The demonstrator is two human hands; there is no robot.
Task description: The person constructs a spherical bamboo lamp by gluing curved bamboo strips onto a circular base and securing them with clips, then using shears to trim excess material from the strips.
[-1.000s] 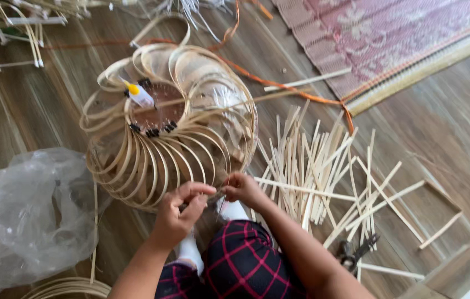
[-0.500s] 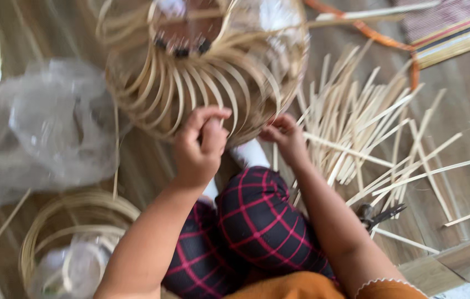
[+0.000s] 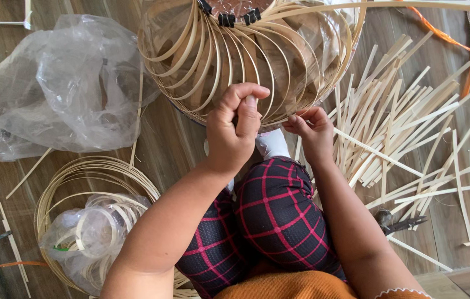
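Note:
A round frame of bent bamboo strips [image 3: 246, 55] stands on the wooden floor in front of my knees, its strips pinned at the top by black binder clips [image 3: 235, 17]. My left hand [image 3: 235, 130] is closed around the lower ends of the frame's strips at its near edge. My right hand [image 3: 313, 132] pinches a thin strip at the same edge, just right of the left hand. My legs in red-checked black trousers [image 3: 271, 216] and a white sock [image 3: 271, 144] lie under both hands.
Loose flat bamboo slats [image 3: 401, 127] are scattered on the floor at right, with small pliers [image 3: 398, 222] near my right forearm. A crumpled clear plastic bag [image 3: 63, 83] lies at left. Coiled bamboo hoops [image 3: 88, 171] with a plastic wrap sit at lower left. An orange strap [image 3: 456, 50] runs at upper right.
The view has dropped and moved closer to the frame. My left hand has closed tighter on the strip ends, and my right hand has come in next to it.

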